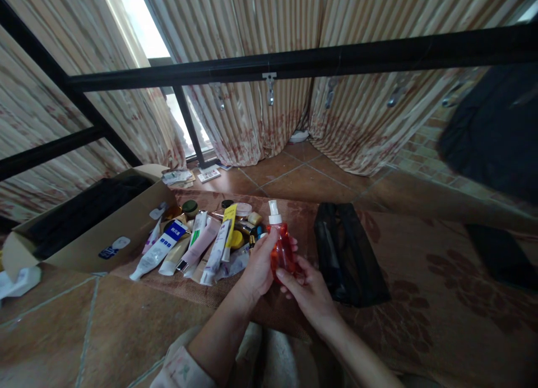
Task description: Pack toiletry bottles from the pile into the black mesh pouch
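1 open cardboard box [105,253], black fabric [92,208] inside; 1 black pouch [372,264], contents unclear; 1 translucent red bottle [284,256], white nozzle [274,211], clasped by left hand [261,264] and right hand [310,291], above brown mat [407,253].

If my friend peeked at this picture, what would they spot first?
Probably the red bottle with its white top, held near the middle by the left hand and right hand. Next, perhaps, the jumble of tubes on the brown cloth, left of the bottle. A black bag lies to its right.
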### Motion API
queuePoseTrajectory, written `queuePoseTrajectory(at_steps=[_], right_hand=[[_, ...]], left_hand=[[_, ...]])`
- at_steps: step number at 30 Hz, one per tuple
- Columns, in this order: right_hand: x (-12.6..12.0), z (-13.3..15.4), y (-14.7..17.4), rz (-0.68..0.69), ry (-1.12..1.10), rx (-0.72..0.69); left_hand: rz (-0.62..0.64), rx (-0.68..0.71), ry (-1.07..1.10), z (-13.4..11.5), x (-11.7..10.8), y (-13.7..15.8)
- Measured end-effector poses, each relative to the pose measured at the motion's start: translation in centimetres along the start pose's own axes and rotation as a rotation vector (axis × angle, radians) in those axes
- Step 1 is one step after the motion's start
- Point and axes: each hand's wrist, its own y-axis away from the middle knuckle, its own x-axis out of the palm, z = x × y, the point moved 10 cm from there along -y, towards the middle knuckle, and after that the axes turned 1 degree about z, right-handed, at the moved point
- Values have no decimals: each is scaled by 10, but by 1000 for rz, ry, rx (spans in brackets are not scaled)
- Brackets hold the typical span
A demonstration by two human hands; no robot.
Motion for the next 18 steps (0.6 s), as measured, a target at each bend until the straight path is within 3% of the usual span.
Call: queuePoseTrajectory(at_steps=[18], right_hand=[[1,5,1,54,56,-100]], left_hand=[[133,49,-120,-5,13,3]])
